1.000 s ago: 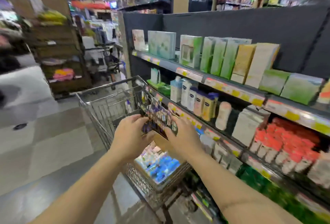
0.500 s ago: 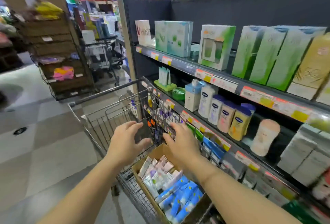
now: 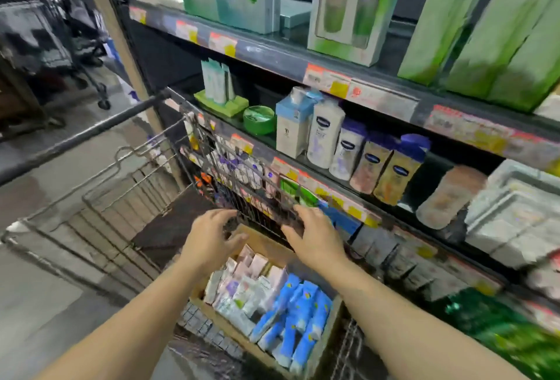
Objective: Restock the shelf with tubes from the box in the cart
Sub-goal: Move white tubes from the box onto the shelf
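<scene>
Shop aisle. Grey tiled floor (image 3: 39,297) at left and near, glossy with reflected light. Dark back panel (image 3: 157,55) behind the shelving at right. A beige pillar (image 3: 100,12) stands at the unit's far left end. Far left, blurred dark display racks (image 3: 33,31) on castors.

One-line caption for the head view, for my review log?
Both hands, left and right, open above the tube-filled box in the cart.
</scene>
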Demonstrator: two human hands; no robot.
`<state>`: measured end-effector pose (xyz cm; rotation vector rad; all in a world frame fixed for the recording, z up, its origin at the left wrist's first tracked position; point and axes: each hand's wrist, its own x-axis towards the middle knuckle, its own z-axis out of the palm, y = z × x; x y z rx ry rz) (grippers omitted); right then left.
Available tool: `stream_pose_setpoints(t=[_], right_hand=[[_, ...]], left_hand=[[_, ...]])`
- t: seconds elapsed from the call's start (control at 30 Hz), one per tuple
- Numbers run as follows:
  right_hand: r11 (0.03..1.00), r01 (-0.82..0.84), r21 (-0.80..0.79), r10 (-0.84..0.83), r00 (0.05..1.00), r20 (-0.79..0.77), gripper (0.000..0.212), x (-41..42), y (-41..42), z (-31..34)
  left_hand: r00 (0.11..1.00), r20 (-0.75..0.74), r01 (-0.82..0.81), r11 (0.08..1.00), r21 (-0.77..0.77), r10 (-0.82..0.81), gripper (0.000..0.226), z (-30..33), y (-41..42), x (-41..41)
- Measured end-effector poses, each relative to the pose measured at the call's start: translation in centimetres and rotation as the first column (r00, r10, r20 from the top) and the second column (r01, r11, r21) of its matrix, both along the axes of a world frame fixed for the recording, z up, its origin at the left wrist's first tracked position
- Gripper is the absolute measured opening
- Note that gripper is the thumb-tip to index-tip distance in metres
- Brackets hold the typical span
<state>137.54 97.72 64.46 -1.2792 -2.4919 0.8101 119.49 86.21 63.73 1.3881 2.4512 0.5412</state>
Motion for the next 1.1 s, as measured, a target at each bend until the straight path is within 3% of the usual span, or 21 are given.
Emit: stream_pose_setpoints(t=[0.1, 0.4, 0.53, 0.87, 1.1], right_hand=[[0.991, 0.103, -0.085, -0.099, 0.994, 0.054, 0.056, -1.2, -0.2, -1.9], [0.93, 0.317, -0.187, -0.289, 0.944, 0.159, 0.048, -4.5, -1.9, -8.6], [0.894, 0.345, -0.286, -0.294, 0.933, 0.208, 0.052, -4.7, -3.7, -13.3], [0.818, 0.411, -0.402, -0.285, 0.897, 0.338, 0.051, -3.8, -5.9, -23.1], [0.781, 0.422, -0.46, -0.292, 0.898, 0.328, 0.05, -3.3, -6.7, -25.6]], left_hand=[[0.995, 0.05, 0.095, 0.992, -0.087, -0.09, 0.061, -3.3, 2.1, -2.9], [0.937, 0.163, 0.33, 0.935, -0.133, -0.308, 0.056, -11.2, 5.3, -7.5], [0.928, 0.217, 0.358, 0.884, -0.3, -0.302, 0.057, -16.6, 3.7, -8.3], [0.811, 0.335, 0.575, 0.55, -0.606, -0.479, 0.054, -28.5, 2.9, -6.4], [0.755, 0.203, 0.56, 0.451, -0.695, -0.624, 0.039, -31.4, 2.1, -6.6]])
